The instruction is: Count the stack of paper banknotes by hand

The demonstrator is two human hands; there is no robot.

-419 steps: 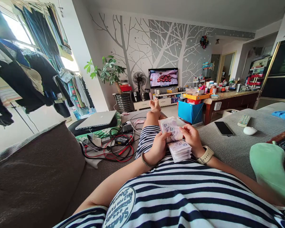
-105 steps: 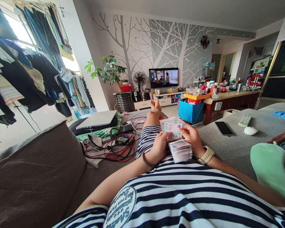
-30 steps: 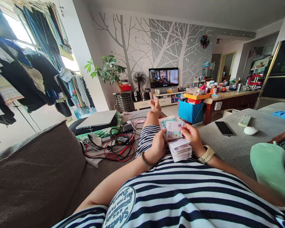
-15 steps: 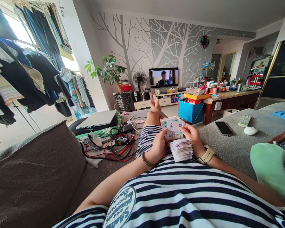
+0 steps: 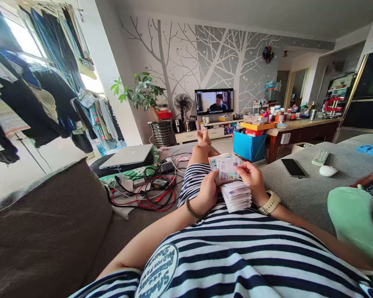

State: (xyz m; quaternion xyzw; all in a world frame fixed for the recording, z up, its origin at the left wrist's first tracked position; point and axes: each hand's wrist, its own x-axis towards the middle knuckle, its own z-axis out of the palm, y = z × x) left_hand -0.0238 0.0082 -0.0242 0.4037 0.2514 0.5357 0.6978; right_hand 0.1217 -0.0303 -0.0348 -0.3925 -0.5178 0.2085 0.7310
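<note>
My left hand [image 5: 207, 189] is closed on a wad of banknotes [image 5: 226, 166], its thumb lying along the near left edge. The front note is pale with purple print and a figure 5; a greenish note and a pinkish one show behind it. With thumb and fingers, my right hand [image 5: 251, 178] pinches the right edge of the front note. Below the notes, a thick stack of folded notes [image 5: 236, 198] hangs against my striped lap, beside the right palm. Whether the right hand's lower fingers grip that stack is hidden.
Left of my legs lie tangled cables [image 5: 155, 186] and a silver laptop [image 5: 127, 156]. On the sofa at right are a black phone [image 5: 294, 168], a remote [image 5: 320, 157], a white mouse [image 5: 328, 171] and a green cushion [image 5: 349, 215]. A blue box [image 5: 248, 146] stands ahead.
The notes and the fingers of my right hand have shifted very slightly. Both hands keep nearly the same place and hold. The television picture differs.
</note>
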